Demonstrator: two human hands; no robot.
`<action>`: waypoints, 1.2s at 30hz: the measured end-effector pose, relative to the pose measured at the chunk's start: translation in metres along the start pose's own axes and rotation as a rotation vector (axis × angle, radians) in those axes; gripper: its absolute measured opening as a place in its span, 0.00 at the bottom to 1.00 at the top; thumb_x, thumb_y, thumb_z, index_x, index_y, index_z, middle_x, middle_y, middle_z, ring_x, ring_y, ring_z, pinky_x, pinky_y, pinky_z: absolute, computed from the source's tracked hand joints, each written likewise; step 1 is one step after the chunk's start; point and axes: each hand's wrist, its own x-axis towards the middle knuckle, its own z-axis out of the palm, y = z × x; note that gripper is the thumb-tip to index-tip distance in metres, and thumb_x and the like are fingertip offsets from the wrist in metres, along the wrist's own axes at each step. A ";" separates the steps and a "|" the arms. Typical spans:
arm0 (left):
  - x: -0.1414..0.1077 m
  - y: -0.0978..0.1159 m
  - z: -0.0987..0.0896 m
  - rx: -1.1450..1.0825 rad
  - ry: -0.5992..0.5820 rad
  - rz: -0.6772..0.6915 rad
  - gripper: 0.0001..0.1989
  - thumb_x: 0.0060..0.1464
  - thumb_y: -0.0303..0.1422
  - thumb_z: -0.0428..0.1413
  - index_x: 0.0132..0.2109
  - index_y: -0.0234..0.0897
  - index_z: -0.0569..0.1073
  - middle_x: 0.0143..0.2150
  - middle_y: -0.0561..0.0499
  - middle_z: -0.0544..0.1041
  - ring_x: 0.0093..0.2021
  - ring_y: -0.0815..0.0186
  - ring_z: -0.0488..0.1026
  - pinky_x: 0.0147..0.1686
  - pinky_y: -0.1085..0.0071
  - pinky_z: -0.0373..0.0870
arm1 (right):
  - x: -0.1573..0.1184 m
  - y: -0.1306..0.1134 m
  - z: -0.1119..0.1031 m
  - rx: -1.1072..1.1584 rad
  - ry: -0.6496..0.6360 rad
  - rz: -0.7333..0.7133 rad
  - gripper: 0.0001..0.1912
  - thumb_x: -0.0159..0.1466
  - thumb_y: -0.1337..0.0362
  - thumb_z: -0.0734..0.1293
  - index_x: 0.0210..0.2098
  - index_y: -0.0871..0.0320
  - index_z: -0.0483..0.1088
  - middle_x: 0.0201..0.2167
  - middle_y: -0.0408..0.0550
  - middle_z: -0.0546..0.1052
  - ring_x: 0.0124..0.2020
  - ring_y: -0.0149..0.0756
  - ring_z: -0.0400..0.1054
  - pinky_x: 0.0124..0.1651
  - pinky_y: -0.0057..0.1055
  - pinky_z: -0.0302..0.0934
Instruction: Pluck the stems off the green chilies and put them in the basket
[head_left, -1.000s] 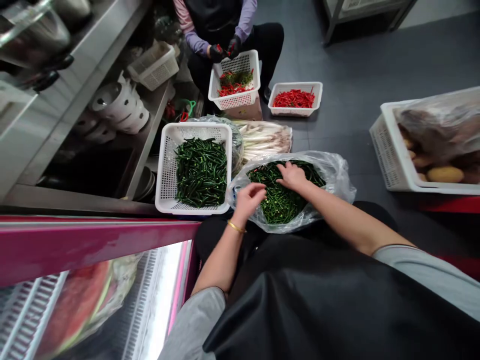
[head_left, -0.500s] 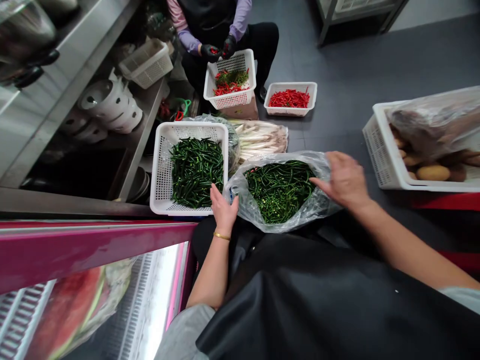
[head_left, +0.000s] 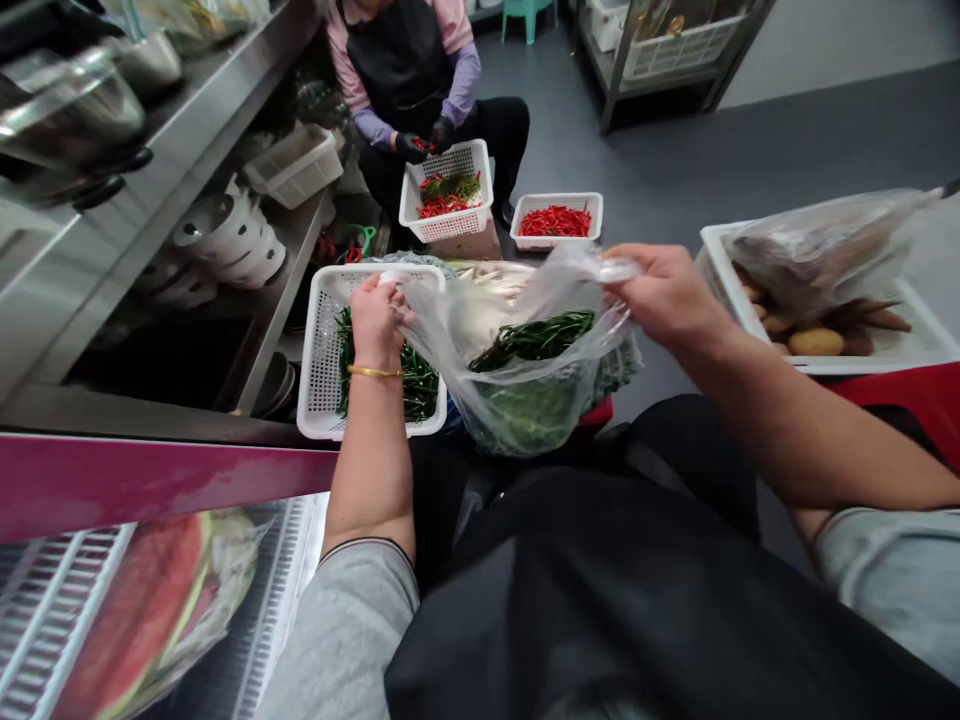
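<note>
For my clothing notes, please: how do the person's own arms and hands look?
The left hand and right hand are ungloved. The grey sleeves are short, with thin dark edging. A golden bangle circles only the left wrist.

Reaches forward, holding the bare left forearm (head_left: pixel 371 460) nearly straight ahead and the bare right forearm (head_left: pixel 765 405) slanted inward, with the left grip (head_left: pixel 378 322) and the right grip (head_left: pixel 664 295) raised well apart, both curled closed and bent inward.
</note>
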 end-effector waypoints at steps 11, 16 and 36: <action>-0.040 -0.055 0.001 0.104 -0.100 -0.050 0.08 0.40 0.31 0.55 0.32 0.33 0.73 0.15 0.61 0.56 0.14 0.77 0.51 0.13 0.80 0.53 | 0.034 -0.044 0.008 -0.092 -0.190 -0.253 0.13 0.60 0.70 0.60 0.39 0.64 0.74 0.32 0.43 0.75 0.36 0.29 0.69 0.38 0.28 0.62; -0.038 -0.055 -0.001 0.130 -0.068 -0.073 0.07 0.40 0.30 0.55 0.30 0.33 0.73 0.15 0.60 0.57 0.13 0.77 0.52 0.13 0.80 0.52 | 0.029 -0.043 0.002 -0.179 -0.174 -0.128 0.12 0.58 0.66 0.62 0.37 0.63 0.75 0.25 0.42 0.72 0.26 0.27 0.66 0.31 0.26 0.61; -0.026 -0.045 0.030 0.089 -0.213 0.012 0.11 0.46 0.34 0.58 0.38 0.33 0.75 0.16 0.61 0.54 0.15 0.76 0.51 0.17 0.77 0.55 | -0.031 0.055 -0.120 -0.465 -0.219 0.208 0.18 0.58 0.57 0.64 0.43 0.62 0.72 0.26 0.49 0.71 0.25 0.35 0.63 0.30 0.34 0.58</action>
